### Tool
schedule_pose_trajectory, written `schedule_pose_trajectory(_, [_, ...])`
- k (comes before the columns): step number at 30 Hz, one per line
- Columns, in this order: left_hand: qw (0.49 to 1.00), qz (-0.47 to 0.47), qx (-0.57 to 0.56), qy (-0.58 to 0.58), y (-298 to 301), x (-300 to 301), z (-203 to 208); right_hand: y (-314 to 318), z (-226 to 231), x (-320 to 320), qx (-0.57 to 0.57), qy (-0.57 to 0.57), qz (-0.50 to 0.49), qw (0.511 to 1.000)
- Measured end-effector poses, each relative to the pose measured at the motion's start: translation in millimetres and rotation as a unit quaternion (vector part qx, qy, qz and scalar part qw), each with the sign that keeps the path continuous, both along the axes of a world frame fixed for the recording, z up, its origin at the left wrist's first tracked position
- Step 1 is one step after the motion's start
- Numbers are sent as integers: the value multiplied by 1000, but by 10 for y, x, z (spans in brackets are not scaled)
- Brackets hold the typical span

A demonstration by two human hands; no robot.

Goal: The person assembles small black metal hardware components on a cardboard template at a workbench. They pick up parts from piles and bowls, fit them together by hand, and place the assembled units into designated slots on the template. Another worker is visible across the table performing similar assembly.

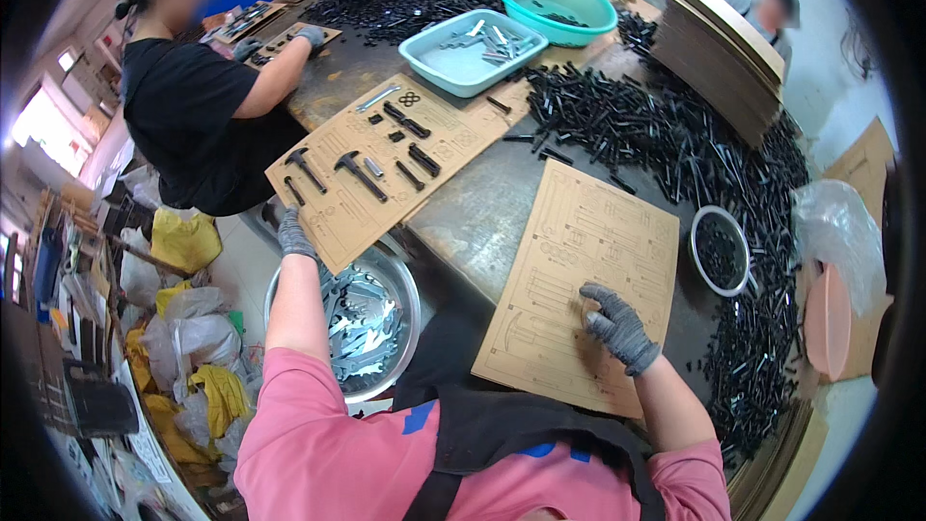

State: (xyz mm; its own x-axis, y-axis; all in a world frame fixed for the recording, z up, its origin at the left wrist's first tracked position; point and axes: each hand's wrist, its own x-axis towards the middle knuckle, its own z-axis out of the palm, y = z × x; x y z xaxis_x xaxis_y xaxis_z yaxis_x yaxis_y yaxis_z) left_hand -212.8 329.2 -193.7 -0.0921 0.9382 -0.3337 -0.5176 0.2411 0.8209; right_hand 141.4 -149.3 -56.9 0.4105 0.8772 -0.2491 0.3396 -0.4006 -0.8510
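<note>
My left hand (296, 234), in a grey glove, grips the near left edge of a printed cardboard sheet (338, 232). On that sheet lie black hammer-shaped pieces (361, 175), a silver wrench (379, 98), a short silver cylinder (373, 167) and several small black parts (423, 160). My right hand (620, 328), also gloved, is over a second cardboard sheet (598, 222) bearing only printed outlines. Its fingers are loosely bent and apart, with nothing visible in them. Whether they touch the cardboard is hard to tell.
A metal basin (413, 328) of silver wrenches stands below the table edge. Black parts (617, 116) heap across the table, near a blue tray (434, 72), green basin (521, 14), metal bowl (696, 251) and cardboard stack (714, 68). A co-worker (193, 87) handles another sheet at left.
</note>
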Motion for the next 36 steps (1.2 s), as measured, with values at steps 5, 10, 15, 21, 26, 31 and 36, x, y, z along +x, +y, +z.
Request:
schedule_pose_trajectory(5, [984, 11, 72, 160, 69, -86, 165, -122, -81, 105, 62, -39, -20, 997])
schedule_pose_trajectory(10, [939, 107, 264, 193, -513, 270, 717, -190, -154, 235, 62, -12, -68, 996])
schedule_pose_trajectory(15, [827, -131, 437, 328, -1071, 1356, 1247, 80, -265, 416, 179, -84, -66, 978])
schedule_pose_trajectory(21, [542, -377, 551, 510, -1516, 2754, 1491, 320, -341, 444, 124, -107, -83, 983])
schedule_pose_trajectory(26, [337, -422, 618, 572, -1481, 3647, 1473, 311, -359, 406, 140, -196, -43, 970])
schedule_pose_trajectory(31, [55, -441, 596, 668, -1445, 4141, 1567, 325, -357, 392, 165, -199, -45, 965])
schedule_pose_trajectory(36, [-23, -446, 585, 676, -1407, 4265, 1629, 334, -354, 394, 166, -211, -40, 963])
